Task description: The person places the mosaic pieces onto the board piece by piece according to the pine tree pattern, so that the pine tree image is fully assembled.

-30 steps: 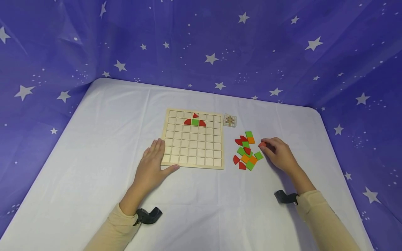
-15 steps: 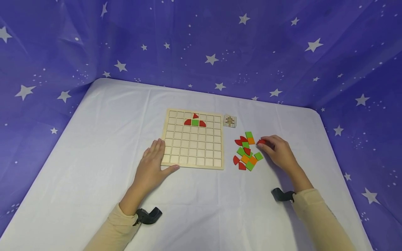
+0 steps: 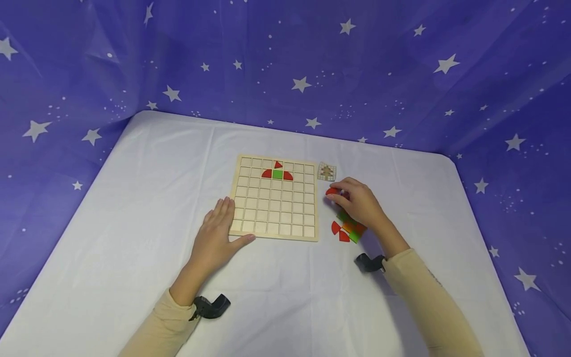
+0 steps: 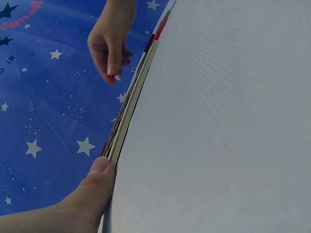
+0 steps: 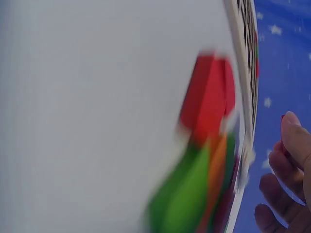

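Note:
A square wooden grid board [image 3: 274, 203] lies on the table, with a red triangle [image 3: 278, 164], a green square [image 3: 277, 174] and two red quarter-circle pieces set in its upper cells. My left hand [image 3: 215, 235] rests at the board's lower left corner, fingers straight along the edge and thumb on the near rim. Between thumb and fingers my right hand [image 3: 360, 202] pinches a red quarter-circle piece [image 3: 332, 191], held above the loose pieces just right of the board. In the right wrist view the pinching thumb [image 5: 296, 131] shows at the right edge.
Beneath my right hand lies a pile of red, green and orange pieces [image 3: 354, 229], partly hidden by it. A small card [image 3: 327, 171] with a brown tree pattern sits by the board's upper right corner. White cloth [image 3: 276, 292] covers the table; a starry blue backdrop stands behind.
My right hand has moved left, from the right of the pile to over it, carrying the red quarter-circle piece toward the board. The left hand stays where it was.

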Demonstrator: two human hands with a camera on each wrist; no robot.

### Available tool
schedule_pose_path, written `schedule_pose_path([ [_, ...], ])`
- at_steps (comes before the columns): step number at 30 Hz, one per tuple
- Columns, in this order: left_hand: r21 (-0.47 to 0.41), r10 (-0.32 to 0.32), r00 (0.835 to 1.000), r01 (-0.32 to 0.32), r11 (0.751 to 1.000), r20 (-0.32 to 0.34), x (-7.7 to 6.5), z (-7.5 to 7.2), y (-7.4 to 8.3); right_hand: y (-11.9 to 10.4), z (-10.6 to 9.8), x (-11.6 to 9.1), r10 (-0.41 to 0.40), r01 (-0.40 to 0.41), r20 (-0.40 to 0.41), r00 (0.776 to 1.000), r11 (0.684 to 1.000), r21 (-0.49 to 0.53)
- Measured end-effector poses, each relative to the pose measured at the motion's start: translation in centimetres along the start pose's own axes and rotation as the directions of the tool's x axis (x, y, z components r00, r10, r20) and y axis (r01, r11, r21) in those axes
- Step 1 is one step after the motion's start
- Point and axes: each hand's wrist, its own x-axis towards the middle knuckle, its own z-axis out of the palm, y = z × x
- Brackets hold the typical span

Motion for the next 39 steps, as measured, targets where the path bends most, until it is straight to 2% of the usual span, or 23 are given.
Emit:
schedule_pose_path([
  [7, -0.003, -0.006, 1.000, 0.006, 1.000, -0.001, 0.0, 0.1, 0.0, -4.7, 2.2, 3.0, -0.068, 0.069, 0.056, 0.996, 0.997, -0.025],
  [12, -0.004, -0.010, 1.000, 0.010, 1.000, 0.003, 0.1, 0.1, 0.0, -7.6, 3.6, 4.9, -0.147, 0.152, 0.079, 0.986, 0.987, -0.057],
  [21, -0.003, -0.006, 1.000, 0.006, 1.000, 0.017, 0.1, 0.0, 0.1, -11.1, 6.1, 7.1, -0.201, 0.212, 0.112, 0.973, 0.972, -0.101],
  [31, -0.012, -0.008, 1.000, 0.008, 1.000, 0.025, 0.1, -0.1, 0.0, -13.4, 9.1, 8.6, -0.246, 0.253, 0.058, 0.968, 0.948, -0.191],
  [39, -0.014, 0.001, 1.000, -0.001, 1.000, 0.017, 0.1, -0.2, 0.0, -13.6, 9.6, 8.9, -0.236, 0.238, 0.030, 0.971, 0.963, -0.127],
])
